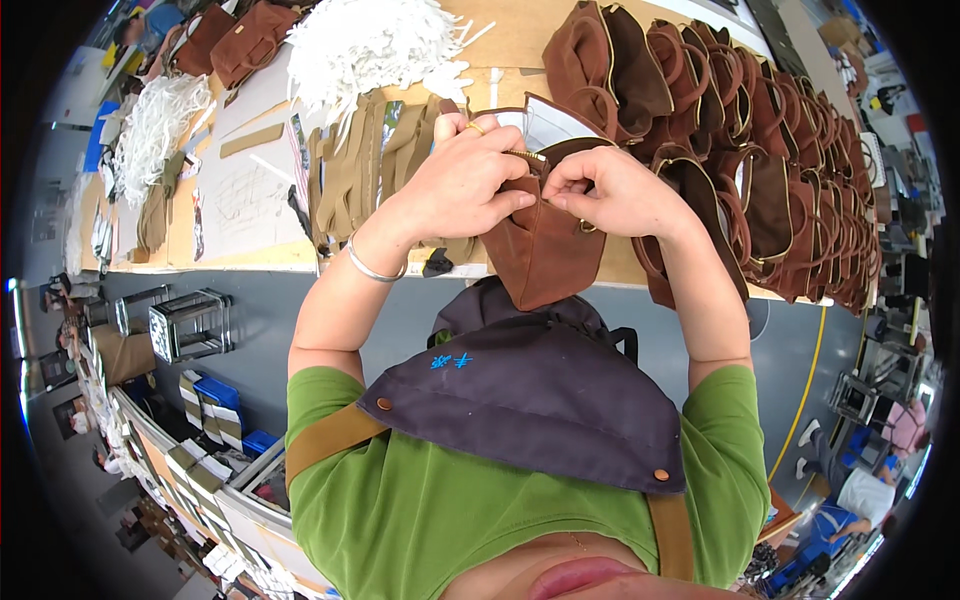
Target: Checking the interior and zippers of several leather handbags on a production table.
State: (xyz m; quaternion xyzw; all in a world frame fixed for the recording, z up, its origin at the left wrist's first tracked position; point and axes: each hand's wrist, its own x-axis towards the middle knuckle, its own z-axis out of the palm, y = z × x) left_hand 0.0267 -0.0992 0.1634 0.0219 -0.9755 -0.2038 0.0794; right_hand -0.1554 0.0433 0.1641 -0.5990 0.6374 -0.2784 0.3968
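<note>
head view. both hands were raised over the near edge of the counter (250,255), working on one brown suede bag (545,255). the left hand (460,185) wrapped the bag's upper left corner, fingers curled shut on the fabric by the brass zipper (527,156), thumb pressed along the front. the right hand (605,190) was pressed together in a pinch at the bag's top edge, just right of the zipper end; what sat between the fingertips was too small to tell. the bag hung below both grips, its body tilted down toward the apron (540,390), mouth open at the top with a pale lining (550,125) showing behind the hands.

progress, as a judgement: the row of finished brown bags (790,180) stood stacked to the right, well filled, so much of the batch looked done. the bag in hand looked mid-step at the zipper, not yet set down. to the left lay tan cut pieces (360,160) and a heap of white strips (375,45), apparently stock not yet used.
</note>
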